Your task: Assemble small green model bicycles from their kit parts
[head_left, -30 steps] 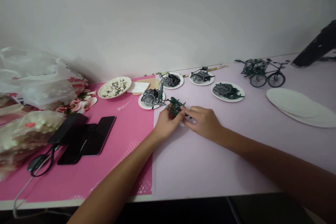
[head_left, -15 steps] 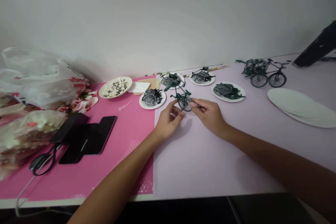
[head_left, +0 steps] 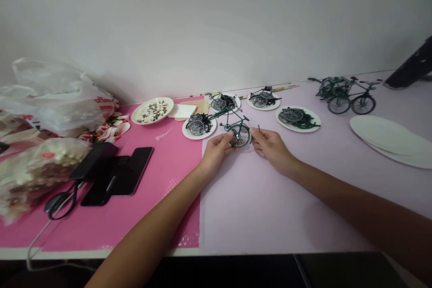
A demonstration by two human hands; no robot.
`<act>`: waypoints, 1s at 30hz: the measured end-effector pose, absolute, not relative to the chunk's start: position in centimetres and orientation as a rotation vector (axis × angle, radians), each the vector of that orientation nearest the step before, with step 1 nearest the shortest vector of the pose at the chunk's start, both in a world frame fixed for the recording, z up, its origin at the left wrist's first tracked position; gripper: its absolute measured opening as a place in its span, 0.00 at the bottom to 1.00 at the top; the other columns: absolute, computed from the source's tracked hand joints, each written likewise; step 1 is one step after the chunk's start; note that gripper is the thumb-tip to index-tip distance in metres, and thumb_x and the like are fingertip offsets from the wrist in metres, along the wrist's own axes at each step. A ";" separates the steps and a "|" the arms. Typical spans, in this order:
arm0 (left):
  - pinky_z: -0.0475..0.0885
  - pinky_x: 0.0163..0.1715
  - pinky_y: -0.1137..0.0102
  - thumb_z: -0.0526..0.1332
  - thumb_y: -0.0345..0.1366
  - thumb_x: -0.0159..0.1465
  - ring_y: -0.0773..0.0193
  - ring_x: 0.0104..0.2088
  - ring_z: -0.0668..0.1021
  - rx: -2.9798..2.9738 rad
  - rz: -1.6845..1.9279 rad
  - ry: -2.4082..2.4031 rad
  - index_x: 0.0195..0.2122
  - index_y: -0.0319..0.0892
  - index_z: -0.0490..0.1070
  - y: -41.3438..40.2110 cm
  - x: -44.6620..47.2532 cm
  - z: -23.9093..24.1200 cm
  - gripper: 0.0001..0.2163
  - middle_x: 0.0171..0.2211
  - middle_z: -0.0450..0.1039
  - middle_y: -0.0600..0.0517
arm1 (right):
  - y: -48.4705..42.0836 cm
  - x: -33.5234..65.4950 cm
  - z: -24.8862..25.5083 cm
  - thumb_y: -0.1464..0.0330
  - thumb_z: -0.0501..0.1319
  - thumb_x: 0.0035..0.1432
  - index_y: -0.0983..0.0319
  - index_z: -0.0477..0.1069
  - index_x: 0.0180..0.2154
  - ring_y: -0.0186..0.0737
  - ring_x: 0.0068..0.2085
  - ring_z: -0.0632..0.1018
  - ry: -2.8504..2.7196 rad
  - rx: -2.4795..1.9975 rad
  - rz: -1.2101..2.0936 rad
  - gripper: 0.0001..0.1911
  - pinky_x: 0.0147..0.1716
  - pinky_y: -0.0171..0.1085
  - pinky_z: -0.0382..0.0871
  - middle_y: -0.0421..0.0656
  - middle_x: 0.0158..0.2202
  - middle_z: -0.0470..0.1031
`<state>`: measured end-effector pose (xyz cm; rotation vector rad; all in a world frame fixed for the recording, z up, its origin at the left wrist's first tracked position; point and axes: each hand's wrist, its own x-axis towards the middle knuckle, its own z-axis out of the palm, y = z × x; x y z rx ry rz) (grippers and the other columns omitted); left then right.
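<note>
A dark green miniature bicycle frame [head_left: 234, 125] with one grey spoked wheel [head_left: 240, 137] stands tilted over the lilac tabletop. My left hand [head_left: 217, 150] pinches its lower left side beside the wheel, with the thumb on top. At the wheel's right edge, my right hand [head_left: 272, 148] is closed, its fingertips against the rear end of the bicycle. A thin dark rod [head_left: 258, 128] pokes up between the right thumb and fingers; its lower part is hidden. Plates of grey wheels and green parts [head_left: 297, 118] and of black and grey parts [head_left: 199, 124] lie around the hands.
More part plates [head_left: 225, 102] [head_left: 264, 99] stand near the wall. Assembled miniature bicycles [head_left: 351, 99] stand back right, near stacked white plates [head_left: 388, 135] and a black cylinder [head_left: 410, 67]. Left are a bowl of small pieces [head_left: 153, 111], phones [head_left: 133, 171] and plastic bags [head_left: 64, 103].
The bicycle has turned so its wheel shows more side-on. My left thumb has come onto it, and my right fingers have shifted to the wheel's right edge, with the rod now more upright.
</note>
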<state>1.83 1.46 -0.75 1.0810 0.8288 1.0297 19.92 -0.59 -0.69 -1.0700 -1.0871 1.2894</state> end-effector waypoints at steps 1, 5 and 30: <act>0.78 0.48 0.62 0.72 0.55 0.59 0.57 0.44 0.82 1.061 1.049 0.836 0.37 0.37 0.78 1.4 1.8 -0.8 0.22 0.40 0.81 0.43 | -0.6 19.8 -0.8 0.39 0.72 0.50 0.57 0.59 0.26 0.28 0.21 0.51 -1.101 -1.073 1.304 0.33 0.18 0.32 0.43 0.30 0.21 0.47; 0.78 0.48 0.61 0.75 0.53 0.56 0.57 0.41 0.83 0.981 1.120 0.857 0.33 0.37 0.78 1.3 2.0 -0.8 0.21 0.35 0.82 0.45 | -0.6 19.7 -1.0 0.38 0.71 0.50 0.58 0.59 0.26 0.27 0.21 0.52 -1.135 -1.071 1.328 0.34 0.18 0.32 0.45 0.30 0.22 0.49; 0.70 0.29 0.69 0.73 0.56 0.57 0.60 0.30 0.78 1.315 1.116 1.092 0.24 0.39 0.79 0.6 2.0 -0.5 0.22 0.24 0.78 0.48 | -2.2 19.5 -0.2 0.61 0.68 0.59 0.59 0.78 0.34 0.35 0.24 0.61 -1.642 -1.171 0.436 0.08 0.26 0.38 0.57 0.37 0.24 0.64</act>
